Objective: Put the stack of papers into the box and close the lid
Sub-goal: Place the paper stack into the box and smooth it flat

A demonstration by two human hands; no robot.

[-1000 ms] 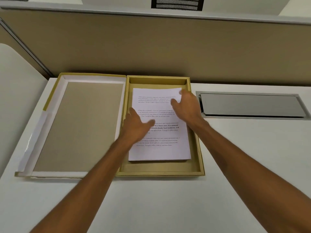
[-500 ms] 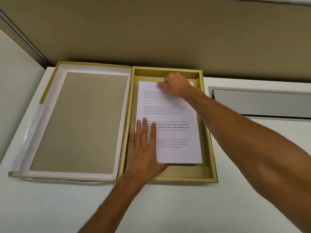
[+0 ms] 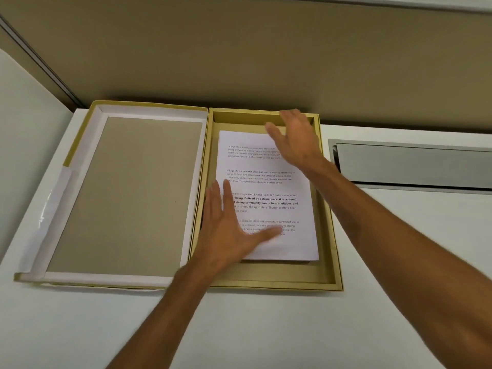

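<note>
A flat gold box (image 3: 330, 235) lies on the white desk with its hinged lid (image 3: 127, 193) folded flat to the left, grey inside with a white border. The stack of papers (image 3: 271, 187), white sheets with printed text, lies inside the box tray. My left hand (image 3: 229, 230) rests flat and spread on the stack's lower left part and the tray's left side. My right hand (image 3: 295, 139) hovers with fingers spread over the stack's upper right corner, near the box's far wall, holding nothing.
A tan partition wall (image 3: 239, 54) rises right behind the box. A grey metal cable flap (image 3: 415, 163) is set into the white desk (image 3: 266, 328) to the right of the box. Another white desk surface (image 3: 24, 134) lies at the far left.
My right hand has lifted off the top of the stack and opened its fingers, shifting right. My left hand has spread wider, its thumb now across the lower page.
</note>
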